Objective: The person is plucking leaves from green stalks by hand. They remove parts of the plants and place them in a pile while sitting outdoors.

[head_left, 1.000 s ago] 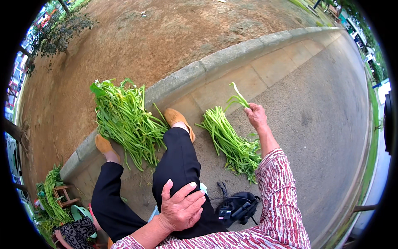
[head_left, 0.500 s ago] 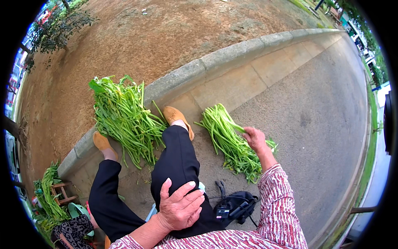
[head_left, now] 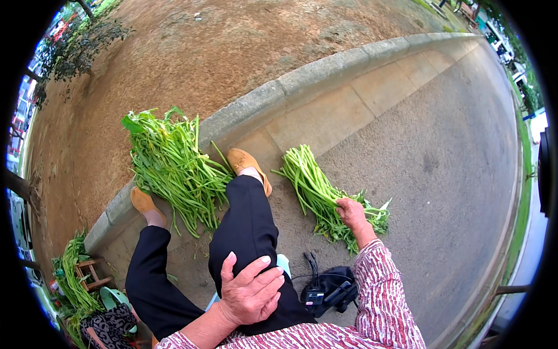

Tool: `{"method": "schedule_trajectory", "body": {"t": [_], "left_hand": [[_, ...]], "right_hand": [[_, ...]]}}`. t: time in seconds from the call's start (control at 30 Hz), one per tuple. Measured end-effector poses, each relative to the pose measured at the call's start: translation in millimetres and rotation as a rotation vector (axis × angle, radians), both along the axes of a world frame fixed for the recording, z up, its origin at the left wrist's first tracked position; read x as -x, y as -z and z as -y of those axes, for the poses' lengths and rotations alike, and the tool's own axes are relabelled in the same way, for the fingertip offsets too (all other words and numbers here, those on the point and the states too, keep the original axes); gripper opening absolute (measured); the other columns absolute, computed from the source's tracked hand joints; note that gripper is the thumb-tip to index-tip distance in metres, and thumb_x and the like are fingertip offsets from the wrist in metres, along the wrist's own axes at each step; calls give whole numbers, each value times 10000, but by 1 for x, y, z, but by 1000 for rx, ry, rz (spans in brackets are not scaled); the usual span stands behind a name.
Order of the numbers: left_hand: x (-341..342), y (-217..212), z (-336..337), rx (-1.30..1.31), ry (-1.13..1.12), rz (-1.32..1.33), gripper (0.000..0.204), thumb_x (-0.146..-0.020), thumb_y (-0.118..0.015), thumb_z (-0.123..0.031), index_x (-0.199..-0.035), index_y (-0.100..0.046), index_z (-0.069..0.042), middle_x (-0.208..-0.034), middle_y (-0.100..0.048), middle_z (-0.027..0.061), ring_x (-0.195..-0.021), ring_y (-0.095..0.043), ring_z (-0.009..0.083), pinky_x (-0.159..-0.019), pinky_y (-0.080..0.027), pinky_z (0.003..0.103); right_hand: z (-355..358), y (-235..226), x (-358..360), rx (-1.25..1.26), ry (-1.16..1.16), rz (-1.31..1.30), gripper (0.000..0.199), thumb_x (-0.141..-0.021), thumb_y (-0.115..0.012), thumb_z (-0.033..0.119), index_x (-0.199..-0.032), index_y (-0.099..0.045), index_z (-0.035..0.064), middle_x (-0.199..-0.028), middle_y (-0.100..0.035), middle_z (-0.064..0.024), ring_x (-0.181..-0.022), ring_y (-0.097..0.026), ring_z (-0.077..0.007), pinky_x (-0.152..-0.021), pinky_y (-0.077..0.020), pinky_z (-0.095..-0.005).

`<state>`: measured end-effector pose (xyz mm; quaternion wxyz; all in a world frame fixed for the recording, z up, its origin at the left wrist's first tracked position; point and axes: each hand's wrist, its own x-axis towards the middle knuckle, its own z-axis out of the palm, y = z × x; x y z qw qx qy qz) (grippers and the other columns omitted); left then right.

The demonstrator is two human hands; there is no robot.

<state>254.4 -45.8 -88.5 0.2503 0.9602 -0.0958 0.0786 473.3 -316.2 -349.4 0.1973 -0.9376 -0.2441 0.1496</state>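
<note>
My right hand (head_left: 351,213) is curled onto the smaller pile of long-stemmed leafy greens (head_left: 308,180) on the pavement to the right of my foot. The pile's cut stem ends point away from me, and its leaves lie under and around the hand. My left hand (head_left: 253,291) rests open on my right thigh, fingers spread, with nothing in it. A larger, looser heap of leafy greens (head_left: 177,168) lies between my two feet, against and partly over the curb.
A stone curb (head_left: 325,70) runs diagonally, with bare soil (head_left: 192,64) beyond it. Near my right leg lies a black bag (head_left: 340,282) with a small device (head_left: 314,296). At lower left are more greens (head_left: 75,279), a wooden stool (head_left: 92,273) and part of another person (head_left: 107,326).
My right hand has moved down and slightly left, from above the smaller pile's edge onto the greens. The lifted stems now lie lower on the pile. My left hand stays put.
</note>
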Motion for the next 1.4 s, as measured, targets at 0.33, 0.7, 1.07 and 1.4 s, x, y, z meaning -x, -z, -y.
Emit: {"method": "schedule_trajectory", "body": {"t": [0.33,0.7,1.07,1.4], "left_hand": [[0,-2,-1,-3,1,-36,223,-789,-589,-287,-914,-705,-143,-1046,-673,-34,-1176,-512,172,-1097,-94,553],[0,-2,0,1,1,-34,225,-784,-589,-281,-914,-709,-142,-1032,-677,-34,-1168,-520,173,-1094,-102,552],[-4,-3,2,-48,19,-10,235,-756,-589,-277,-886,-713,-126,-1012,-679,-26,-1137,-532,199,-1099,-120,553],[-7,-2,7,-97,48,-24,256,-819,-500,-268,-836,-684,-90,-981,-683,15,-1166,-504,265,-1117,-104,562]], "right_hand": [[6,4,4,112,29,-97,178,-801,-599,185,-954,-611,96,-939,-642,-148,-911,-612,-352,-765,-494,-453],[15,10,11,136,43,-80,143,-800,-555,153,-921,-616,106,-923,-646,-130,-892,-626,-331,-735,-466,-486],[9,17,18,266,141,-8,211,-808,-521,87,-977,-637,134,-937,-635,-103,-949,-616,-286,-756,-428,-453],[-5,7,9,412,181,-208,232,-821,-522,88,-1016,-648,105,-1021,-646,-126,-992,-629,-296,-790,-491,-438]]}}
